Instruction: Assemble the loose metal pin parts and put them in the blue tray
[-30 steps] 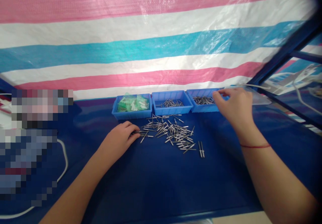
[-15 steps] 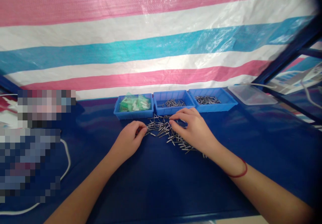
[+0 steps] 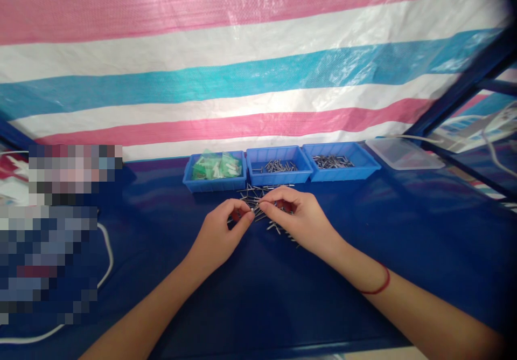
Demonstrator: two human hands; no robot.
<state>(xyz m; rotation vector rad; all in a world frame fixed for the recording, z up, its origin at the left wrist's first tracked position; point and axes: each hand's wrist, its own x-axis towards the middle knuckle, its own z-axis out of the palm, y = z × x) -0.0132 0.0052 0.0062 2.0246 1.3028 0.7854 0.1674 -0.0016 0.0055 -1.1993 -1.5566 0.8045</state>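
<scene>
A white cable (image 3: 111, 252) curved over the dark blue table (image 3: 262, 306) at the far left. Next came a blue bin (image 3: 216, 186) of green packets (image 3: 214, 166), and nearer the person the left hand (image 3: 220, 225), its thumb and forefinger pinched on a thin metal pin (image 3: 254, 208). That pin sat at the fingertips, between the 2 hands, with loose pins (image 3: 277, 227) scattered beyond and under them. A 2nd bin (image 3: 280, 177) of pins stood behind. The right hand (image 3: 307, 217) had thumb and forefinger drawn together beside the same pin; whether they gripped it could not be told. Farther right stood a 3rd bin (image 3: 343, 174) of pins, then a clear plastic panel (image 3: 404, 155)
</scene>
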